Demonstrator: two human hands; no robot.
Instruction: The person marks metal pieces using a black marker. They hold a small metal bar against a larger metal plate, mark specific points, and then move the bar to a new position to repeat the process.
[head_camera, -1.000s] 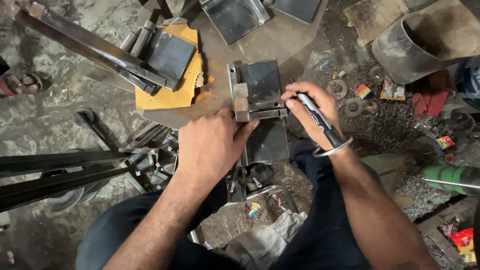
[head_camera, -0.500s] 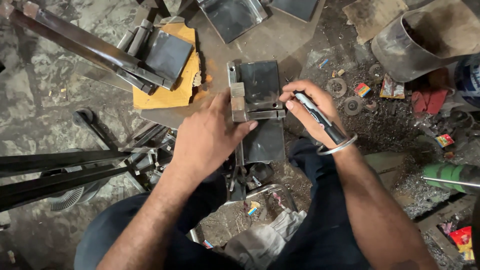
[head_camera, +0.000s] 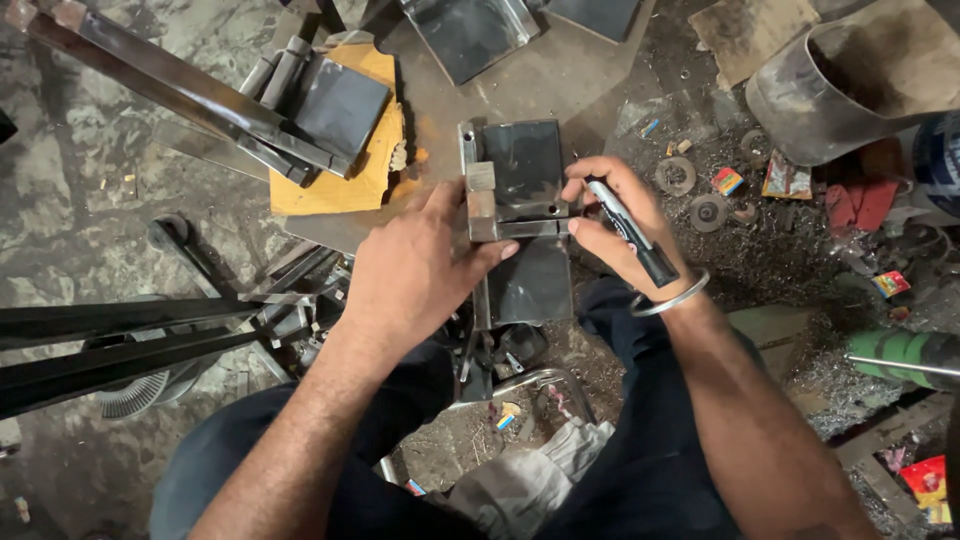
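Note:
A dark metal plate piece (head_camera: 520, 165) with a welded strip down its left edge lies on a round steel work surface (head_camera: 590, 85). A second dark plate (head_camera: 535, 280) lies just below it. My left hand (head_camera: 415, 270) rests flat over the lower left of the piece, fingers reaching the cross strip. My right hand (head_camera: 615, 215) is shut on a black marker pen (head_camera: 630, 232), its tip end near the plate's right edge. A metal bangle (head_camera: 668, 298) circles my right wrist.
Steel bars and hinge-like parts (head_camera: 300, 110) lie on yellow cardboard (head_camera: 345, 180) at upper left. More dark plates (head_camera: 470, 35) sit at the top. A large metal cylinder (head_camera: 850, 85) stands at upper right, grinder discs (head_camera: 690, 190) and scraps beside it. Black rods (head_camera: 110, 340) cross the left.
My left hand has slid up and right, closer onto the plate piece. My right hand with the marker has stayed at the plate's right edge.

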